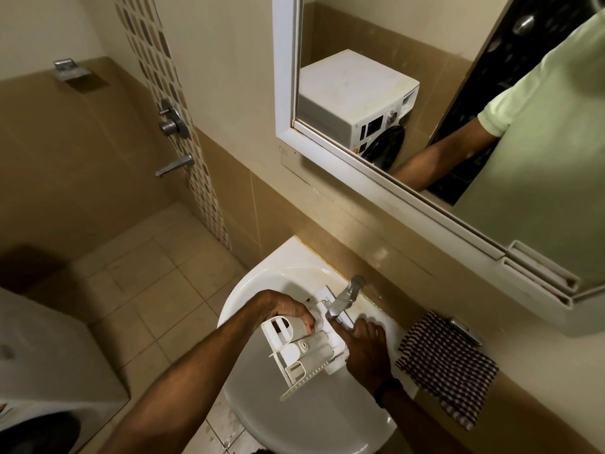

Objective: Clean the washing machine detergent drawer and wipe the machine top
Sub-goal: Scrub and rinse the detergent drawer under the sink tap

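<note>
Home bathroom, white wash basin [248, 285] with chrome tap [343, 299] on beige tiled wall [327, 221], framed mirror [360, 44] above basin, shower mixer [170, 121] left of basin, washing machine [49, 355] lower left of basin, checked cloth [448, 365] right of basin.

White detergent drawer [304, 352] over a white sink [248, 290]; dark-and-white checked cloth [445, 365]; beige wall tiles [82, 152]; white-framed mirror [284, 77].

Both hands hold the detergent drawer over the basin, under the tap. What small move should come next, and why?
Probably the right hand should reach up and open the tap. The drawer already sits under it, above the basin. The left hand grips the drawer's other side, and no water stream is visible.
</note>
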A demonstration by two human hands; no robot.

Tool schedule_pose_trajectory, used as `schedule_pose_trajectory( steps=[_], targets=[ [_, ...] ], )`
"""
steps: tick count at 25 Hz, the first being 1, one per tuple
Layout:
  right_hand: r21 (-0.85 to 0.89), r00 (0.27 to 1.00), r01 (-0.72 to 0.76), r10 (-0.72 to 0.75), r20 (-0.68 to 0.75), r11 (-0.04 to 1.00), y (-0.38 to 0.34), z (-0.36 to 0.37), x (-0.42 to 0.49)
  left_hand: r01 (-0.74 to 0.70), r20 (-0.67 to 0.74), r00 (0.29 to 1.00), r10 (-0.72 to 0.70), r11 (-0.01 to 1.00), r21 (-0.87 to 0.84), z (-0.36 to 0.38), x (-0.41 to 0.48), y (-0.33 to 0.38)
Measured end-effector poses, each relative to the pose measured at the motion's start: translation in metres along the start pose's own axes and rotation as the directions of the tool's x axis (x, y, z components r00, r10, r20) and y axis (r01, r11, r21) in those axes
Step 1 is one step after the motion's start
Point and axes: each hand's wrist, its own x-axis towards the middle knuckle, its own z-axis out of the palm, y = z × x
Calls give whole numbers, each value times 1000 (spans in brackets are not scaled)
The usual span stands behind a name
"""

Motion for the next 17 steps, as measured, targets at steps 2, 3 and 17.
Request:
schedule_pose_trajectory(
  steps=[2, 3, 17],
  targets=[
    [26, 1000, 9, -9, -5, 1000, 0, 1, 3, 10, -4, 1000, -10, 999, -35, 2, -2, -1],
    [21, 1000, -2, 2, -3, 1000, -2, 2, 2, 13, -1, 1000, -13, 999, -39, 1, -3, -1],
    [10, 1000, -2, 2, -19, 1000, -6, 5, 3, -25, -5, 1000, 26, 990, 139, 19, 8, 1]
  ],
)
